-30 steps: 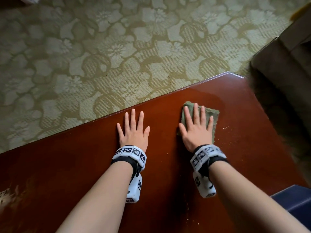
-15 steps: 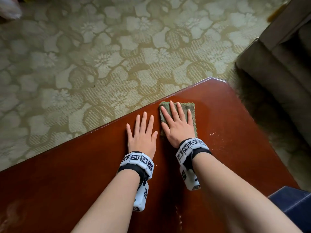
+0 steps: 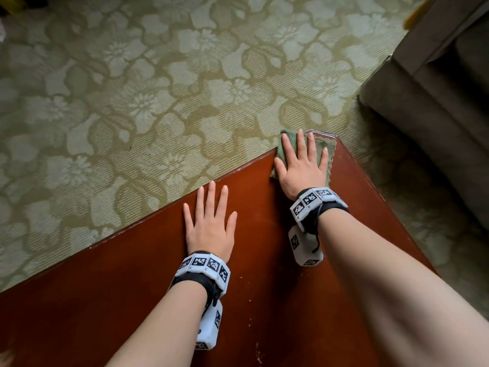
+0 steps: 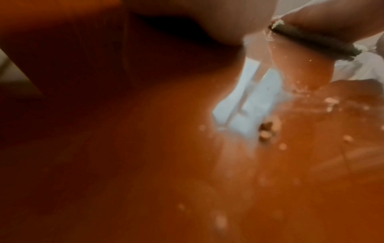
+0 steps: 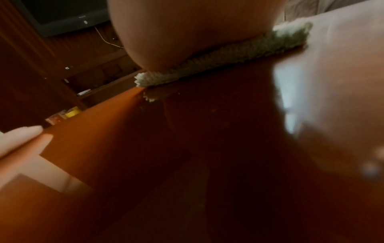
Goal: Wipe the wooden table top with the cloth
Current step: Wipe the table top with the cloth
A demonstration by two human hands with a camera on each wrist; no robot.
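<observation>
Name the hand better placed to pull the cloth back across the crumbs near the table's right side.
Right. The right hand already presses flat on the cloth at the table corner; the left hand rests on bare wood.

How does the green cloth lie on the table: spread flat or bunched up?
Spread flat: the cloth lies thin under the open right hand at the table corner.
</observation>
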